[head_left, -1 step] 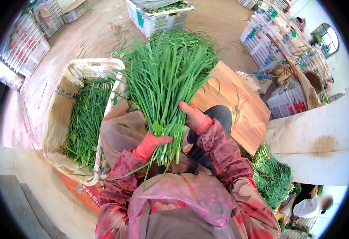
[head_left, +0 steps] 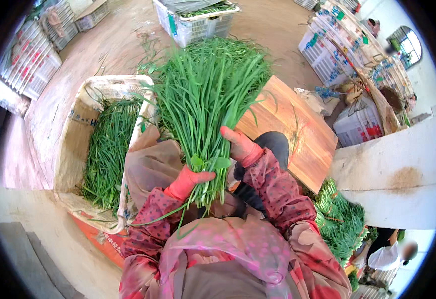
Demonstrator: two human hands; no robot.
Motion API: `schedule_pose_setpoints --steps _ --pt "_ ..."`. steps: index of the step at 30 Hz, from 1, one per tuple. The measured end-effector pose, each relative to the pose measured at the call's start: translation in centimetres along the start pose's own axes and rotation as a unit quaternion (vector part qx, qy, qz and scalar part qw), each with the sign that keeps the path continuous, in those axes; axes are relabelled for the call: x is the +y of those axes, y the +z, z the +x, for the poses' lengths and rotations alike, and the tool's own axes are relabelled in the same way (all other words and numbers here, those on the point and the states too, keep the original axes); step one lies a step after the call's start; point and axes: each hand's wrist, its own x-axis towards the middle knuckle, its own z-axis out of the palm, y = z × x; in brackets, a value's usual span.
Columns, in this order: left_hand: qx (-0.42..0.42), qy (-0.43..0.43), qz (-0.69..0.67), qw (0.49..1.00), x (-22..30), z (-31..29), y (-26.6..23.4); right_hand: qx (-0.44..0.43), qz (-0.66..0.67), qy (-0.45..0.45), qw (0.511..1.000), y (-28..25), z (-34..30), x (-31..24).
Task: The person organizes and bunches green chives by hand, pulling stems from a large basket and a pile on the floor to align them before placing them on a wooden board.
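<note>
A large bunch of garlic chives [head_left: 198, 109] stands up in front of me, leaves fanned away from me and pale stem ends toward my lap. My left hand [head_left: 185, 182], in a red-orange glove, is closed around the lower stems, thumb across the front. Higher on the right side, my right hand [head_left: 242, 147], in a similar glove, grips the bunch with its thumb up; its other fingers are hidden behind the leaves. A couple of small broad leaves [head_left: 221, 163] stick out among the stems. Behind the bunch lies a heap of loose chives [head_left: 238, 50].
At my left stands a white crate [head_left: 68, 149] holding chives. A wooden board [head_left: 302, 144] lies to the right, with tied green bundles [head_left: 340, 224] nearer me. Another filled crate [head_left: 198, 27] is ahead; stacked crates [head_left: 31, 65] line both sides. A person [head_left: 387, 256] is at lower right.
</note>
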Motion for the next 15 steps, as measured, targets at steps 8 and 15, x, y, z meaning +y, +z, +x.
schedule_pose_setpoints --steps 8,15 --pt "0.046 0.063 0.21 0.975 4.1 4.5 -0.4 0.113 -0.128 -0.08 0.982 1.0 0.1 -3.1" --pt "0.02 0.265 0.24 0.934 11.5 14.8 7.9 0.142 -0.305 -0.265 0.904 0.1 -0.4 -13.5"
